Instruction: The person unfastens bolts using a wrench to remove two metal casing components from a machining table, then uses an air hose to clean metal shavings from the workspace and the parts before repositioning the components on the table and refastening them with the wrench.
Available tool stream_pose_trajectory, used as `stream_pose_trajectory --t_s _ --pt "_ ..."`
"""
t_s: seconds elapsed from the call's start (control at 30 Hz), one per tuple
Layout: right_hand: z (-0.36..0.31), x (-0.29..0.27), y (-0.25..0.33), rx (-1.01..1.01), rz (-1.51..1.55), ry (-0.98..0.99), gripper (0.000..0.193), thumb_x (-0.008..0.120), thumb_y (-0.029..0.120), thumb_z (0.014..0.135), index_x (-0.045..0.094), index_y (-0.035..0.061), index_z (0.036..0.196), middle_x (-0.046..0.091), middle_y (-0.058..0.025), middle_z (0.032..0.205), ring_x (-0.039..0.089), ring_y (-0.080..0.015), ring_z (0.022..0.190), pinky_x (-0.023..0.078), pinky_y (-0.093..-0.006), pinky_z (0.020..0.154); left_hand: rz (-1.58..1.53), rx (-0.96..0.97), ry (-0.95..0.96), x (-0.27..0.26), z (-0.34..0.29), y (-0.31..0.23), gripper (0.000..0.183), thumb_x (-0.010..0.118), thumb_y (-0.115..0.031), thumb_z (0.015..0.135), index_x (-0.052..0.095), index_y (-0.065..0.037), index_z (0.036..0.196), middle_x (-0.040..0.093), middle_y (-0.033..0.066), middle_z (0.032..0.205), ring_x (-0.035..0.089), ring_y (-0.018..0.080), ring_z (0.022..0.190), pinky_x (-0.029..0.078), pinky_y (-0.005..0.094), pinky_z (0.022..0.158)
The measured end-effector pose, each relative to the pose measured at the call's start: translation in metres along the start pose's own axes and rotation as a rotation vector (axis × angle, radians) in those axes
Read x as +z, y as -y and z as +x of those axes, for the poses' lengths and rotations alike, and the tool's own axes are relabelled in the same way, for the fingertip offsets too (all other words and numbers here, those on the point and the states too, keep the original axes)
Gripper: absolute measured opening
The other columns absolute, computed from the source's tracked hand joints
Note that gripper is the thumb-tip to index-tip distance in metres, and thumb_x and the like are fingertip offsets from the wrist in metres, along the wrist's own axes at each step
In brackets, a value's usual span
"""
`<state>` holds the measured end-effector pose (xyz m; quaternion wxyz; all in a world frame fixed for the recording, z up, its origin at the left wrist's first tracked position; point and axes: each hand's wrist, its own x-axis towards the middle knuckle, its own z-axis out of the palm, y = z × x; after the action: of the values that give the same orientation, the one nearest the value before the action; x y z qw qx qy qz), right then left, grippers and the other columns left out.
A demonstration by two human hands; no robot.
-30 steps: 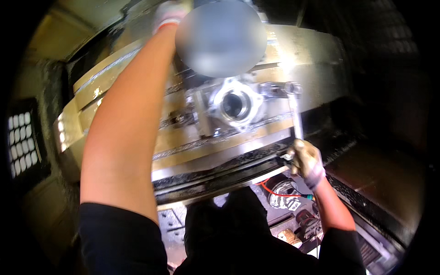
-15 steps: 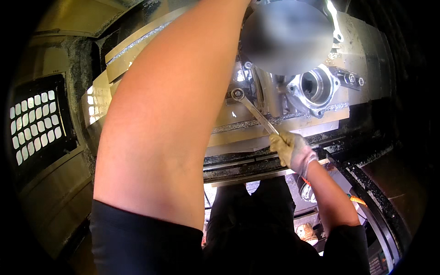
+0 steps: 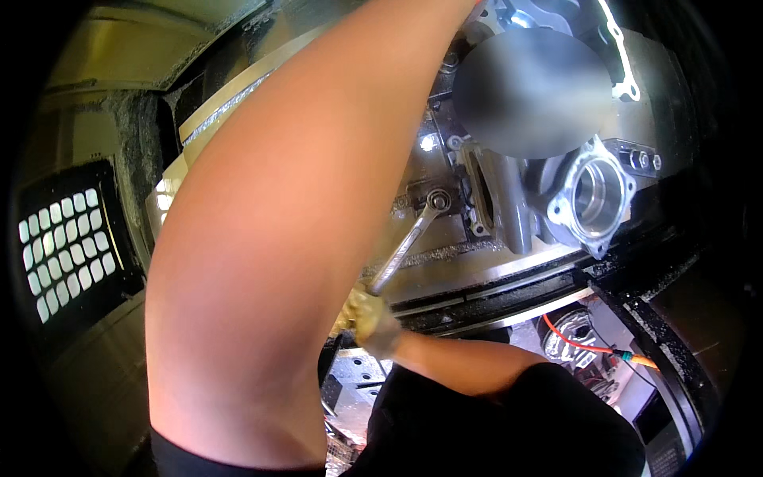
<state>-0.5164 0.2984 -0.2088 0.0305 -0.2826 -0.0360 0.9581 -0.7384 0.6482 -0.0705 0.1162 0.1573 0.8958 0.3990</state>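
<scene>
My right hand (image 3: 366, 320), in a yellowish work glove, is closed round the handle of a ring wrench (image 3: 407, 248). The wrench's round head sits over a bolt (image 3: 438, 200) on the metal fixture, and its handle slants down to the left toward me. My bare left forearm (image 3: 278, 215) reaches up across the picture and leaves it at the top edge, so the left hand is out of sight. To the right of the wrench stands a cast metal housing (image 3: 559, 208) with a round bored flange. A blurred round patch hides its upper part.
A bolted clamp block (image 3: 640, 160) sits right of the housing. Metal chips lie along the fixture's front ledge (image 3: 445, 254). A dark rail (image 3: 485, 300) runs below it, with an orange-red cable (image 3: 584, 344) underneath. A gridded window (image 3: 67, 248) is at the left.
My right hand has swung the wrench handle from the right of the bolt to its left. The whole view has shifted, with the housing now farther right and lower.
</scene>
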Motion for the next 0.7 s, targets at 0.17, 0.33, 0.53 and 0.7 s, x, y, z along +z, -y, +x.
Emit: stream_pose_trajectory --t_s 0.17,0.33,0.53,0.7 --pt "0.109 0.035 -0.063 -0.522 -0.456 -0.134 0.030 0.050 0.026 0.110 0.054 0.0080 0.086 0.053 -0.0033 0.068 0.051 -0.0181 0.061 0.046 -0.0363 0.062 0.187 0.202 0.120 -0.004 0.008 0.011 0.053 0.047 -0.042 0.098 0.073 -0.001 0.120 0.068 0.0264 0.127 0.065 0.0428 0.121 0.054 0.0470 0.100" --pt "0.084 0.023 -0.049 -0.832 -0.726 -0.112 0.045 0.051 0.038 0.109 0.057 0.0074 0.077 0.054 -0.0035 0.061 0.055 -0.0151 0.060 0.047 -0.0320 0.060 -0.059 0.006 -0.008 0.003 0.005 0.012 0.055 0.050 -0.046 0.097 0.071 -0.001 0.122 0.067 0.0265 0.130 0.064 0.0409 0.124 0.051 0.0472 0.104" --pt "0.028 0.040 0.087 -0.215 -0.254 -0.054 0.055 0.046 0.059 0.106 0.054 0.0104 0.083 0.054 -0.0034 0.059 0.052 -0.0177 0.045 0.044 -0.0328 0.041 -0.025 0.035 -0.041 -0.005 0.002 0.008 0.058 0.054 -0.048 0.095 0.073 0.001 0.118 0.068 0.0291 0.125 0.065 0.0421 0.122 0.051 0.0473 0.104" --pt "0.026 0.048 0.174 -0.083 -0.209 -0.152 0.058 0.046 0.067 0.102 0.051 0.0133 0.080 0.051 -0.0051 0.058 0.050 -0.0225 0.045 0.040 -0.0383 0.039 0.002 -0.025 -0.029 -0.004 0.006 0.003 0.059 0.054 -0.050 0.095 0.074 0.002 0.114 0.069 0.0303 0.119 0.066 0.0429 0.118 0.052 0.0474 0.102"
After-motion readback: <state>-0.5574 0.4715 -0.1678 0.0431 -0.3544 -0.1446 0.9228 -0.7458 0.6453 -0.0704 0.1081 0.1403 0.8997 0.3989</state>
